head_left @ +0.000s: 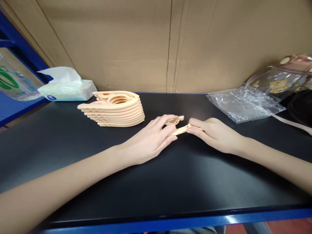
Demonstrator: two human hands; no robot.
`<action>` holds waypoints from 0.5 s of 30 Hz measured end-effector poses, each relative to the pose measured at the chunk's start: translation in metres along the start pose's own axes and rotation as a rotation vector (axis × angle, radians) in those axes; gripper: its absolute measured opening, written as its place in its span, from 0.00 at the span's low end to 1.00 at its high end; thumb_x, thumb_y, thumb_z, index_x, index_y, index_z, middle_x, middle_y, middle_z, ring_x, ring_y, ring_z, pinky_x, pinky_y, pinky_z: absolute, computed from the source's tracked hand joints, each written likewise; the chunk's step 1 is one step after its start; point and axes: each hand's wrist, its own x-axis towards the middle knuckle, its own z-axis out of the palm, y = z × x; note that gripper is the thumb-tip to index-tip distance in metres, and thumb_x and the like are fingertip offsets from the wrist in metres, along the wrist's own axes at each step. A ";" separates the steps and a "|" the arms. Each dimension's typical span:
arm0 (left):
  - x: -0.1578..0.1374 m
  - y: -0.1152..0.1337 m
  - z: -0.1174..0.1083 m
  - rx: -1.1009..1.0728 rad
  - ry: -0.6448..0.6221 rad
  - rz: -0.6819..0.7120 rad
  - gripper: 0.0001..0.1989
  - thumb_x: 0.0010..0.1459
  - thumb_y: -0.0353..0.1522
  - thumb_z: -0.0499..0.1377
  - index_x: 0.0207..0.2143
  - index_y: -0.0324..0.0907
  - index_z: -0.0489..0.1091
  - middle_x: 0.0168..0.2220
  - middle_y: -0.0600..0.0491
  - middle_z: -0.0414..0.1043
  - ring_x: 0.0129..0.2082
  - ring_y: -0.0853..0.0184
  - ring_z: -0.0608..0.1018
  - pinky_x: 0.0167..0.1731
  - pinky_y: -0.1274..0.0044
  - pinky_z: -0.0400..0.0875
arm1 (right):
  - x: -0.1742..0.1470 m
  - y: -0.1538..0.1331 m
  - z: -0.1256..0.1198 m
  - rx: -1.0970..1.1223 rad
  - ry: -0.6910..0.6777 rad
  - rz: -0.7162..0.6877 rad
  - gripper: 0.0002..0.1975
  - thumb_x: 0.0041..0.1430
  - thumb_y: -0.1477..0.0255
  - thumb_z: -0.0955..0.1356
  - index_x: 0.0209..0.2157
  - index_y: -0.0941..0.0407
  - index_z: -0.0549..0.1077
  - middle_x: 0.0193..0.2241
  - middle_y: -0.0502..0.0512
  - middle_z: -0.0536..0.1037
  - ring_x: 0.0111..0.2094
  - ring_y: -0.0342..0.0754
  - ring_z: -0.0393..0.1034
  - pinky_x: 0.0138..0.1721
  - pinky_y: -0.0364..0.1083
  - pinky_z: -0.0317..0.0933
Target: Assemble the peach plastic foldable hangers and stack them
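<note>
A beige plastic folding clothes hanger (181, 130) is held between my two hands over the middle of the black table. My left hand (152, 138) is closed over its left part, fingers bent around it, and they hide much of the piece. At the other end, my right hand (215, 135) pinches the hanger between thumb and fingers. A curved hook part (175, 120) shows beyond my left fingertips. To the left of my hands lies a neat stack of matching folded hangers (117, 110), piled flat.
A tissue pack (68, 89) stands at the back left, near a clear bottle-like container (17, 81). Crinkled clear plastic bags (243, 102) lie at the back right beside a transparent bag (280, 81) with a strap. Cardboard (136, 45) walls the far edge; a blue rail (170, 225) edges the front.
</note>
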 end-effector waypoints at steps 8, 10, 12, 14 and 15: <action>0.000 0.000 -0.001 0.007 -0.022 -0.001 0.12 0.68 0.34 0.44 0.45 0.41 0.64 0.62 0.44 0.54 0.59 0.59 0.62 0.57 0.64 0.62 | 0.001 0.001 0.000 -0.323 0.050 -0.039 0.27 0.67 0.52 0.46 0.29 0.53 0.60 0.15 0.47 0.62 0.15 0.44 0.54 0.21 0.44 0.40; -0.001 0.001 -0.001 0.017 -0.032 0.000 0.12 0.68 0.34 0.44 0.46 0.41 0.63 0.61 0.44 0.54 0.59 0.59 0.62 0.57 0.63 0.62 | 0.001 0.001 0.000 -0.398 0.056 -0.069 0.28 0.67 0.52 0.45 0.29 0.54 0.62 0.15 0.47 0.63 0.15 0.44 0.55 0.20 0.44 0.39; -0.001 0.001 -0.002 0.016 -0.031 0.009 0.12 0.69 0.34 0.44 0.46 0.41 0.63 0.61 0.45 0.54 0.59 0.59 0.63 0.57 0.64 0.62 | 0.001 0.002 -0.001 -0.451 0.060 -0.103 0.28 0.67 0.54 0.44 0.30 0.55 0.63 0.15 0.48 0.64 0.14 0.44 0.55 0.20 0.44 0.38; -0.001 0.000 -0.002 0.006 -0.025 0.018 0.11 0.69 0.34 0.44 0.45 0.41 0.63 0.62 0.46 0.54 0.59 0.61 0.63 0.57 0.66 0.62 | 0.001 0.002 -0.001 -0.482 0.064 -0.128 0.29 0.68 0.55 0.44 0.30 0.55 0.64 0.15 0.48 0.65 0.14 0.44 0.56 0.20 0.44 0.38; -0.001 0.000 -0.002 0.002 -0.025 0.019 0.11 0.69 0.34 0.44 0.44 0.41 0.63 0.62 0.46 0.54 0.59 0.61 0.62 0.57 0.66 0.62 | 0.001 0.002 -0.001 -0.493 0.066 -0.137 0.29 0.68 0.56 0.44 0.30 0.55 0.64 0.15 0.49 0.65 0.14 0.43 0.56 0.20 0.44 0.38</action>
